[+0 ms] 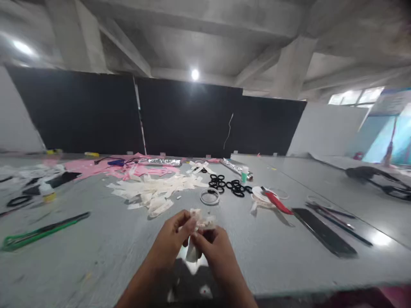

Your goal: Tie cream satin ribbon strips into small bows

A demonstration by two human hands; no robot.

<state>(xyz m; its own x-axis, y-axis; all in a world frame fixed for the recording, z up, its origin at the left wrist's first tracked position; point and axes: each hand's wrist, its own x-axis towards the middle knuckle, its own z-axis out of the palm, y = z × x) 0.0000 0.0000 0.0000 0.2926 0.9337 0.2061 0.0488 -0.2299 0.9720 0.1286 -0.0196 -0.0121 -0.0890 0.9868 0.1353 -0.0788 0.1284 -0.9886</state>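
By the front edge of the desk [266,256], the left hand [173,237] and right hand [214,248] are pinching a crumpled whitish strip [207,221], seemingly light, soft, tearable, best held by its ends.

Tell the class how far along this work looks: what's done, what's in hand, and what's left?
Nothing is clearly finished; whether the pale ring ahead of the hands counts, I cannot tell. In hand, the left hand and right hand pinch a small whitish piece, its details blurred. Probably left: the cream strips heaped loose and the black rings lying in clusters.
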